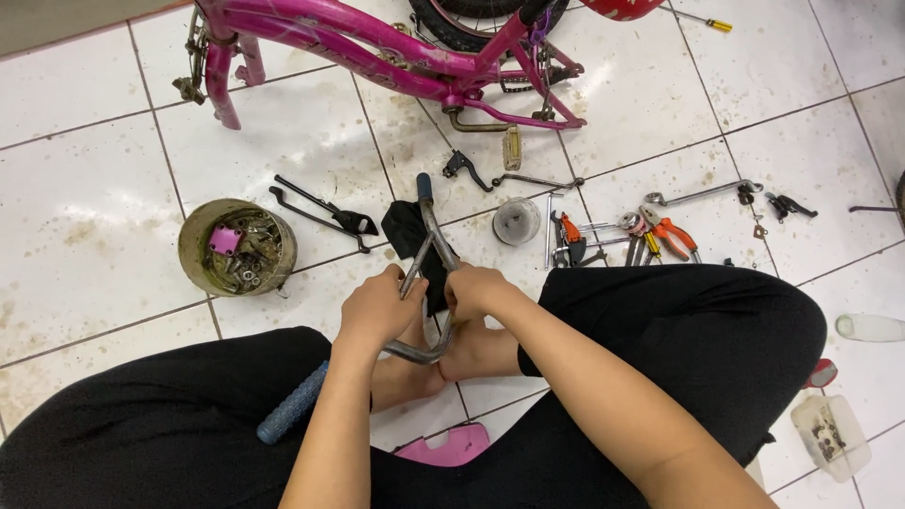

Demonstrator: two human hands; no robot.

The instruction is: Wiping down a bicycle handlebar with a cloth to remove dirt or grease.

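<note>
White glossy tile floor (85,236) with dark grout lines, brown grime stains across several tiles, even soft indoor light, strip of grey wall base (57,19) at the top left

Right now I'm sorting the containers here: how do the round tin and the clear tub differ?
The round tin is a rusty, opaque metal can, crowded with nuts, bolts and a pink part; the clear tub is see-through squarish plastic holding only a few small dark bits. The tin sits left of the knees, the tub far right. Both stand open on the tiled floor.
</note>
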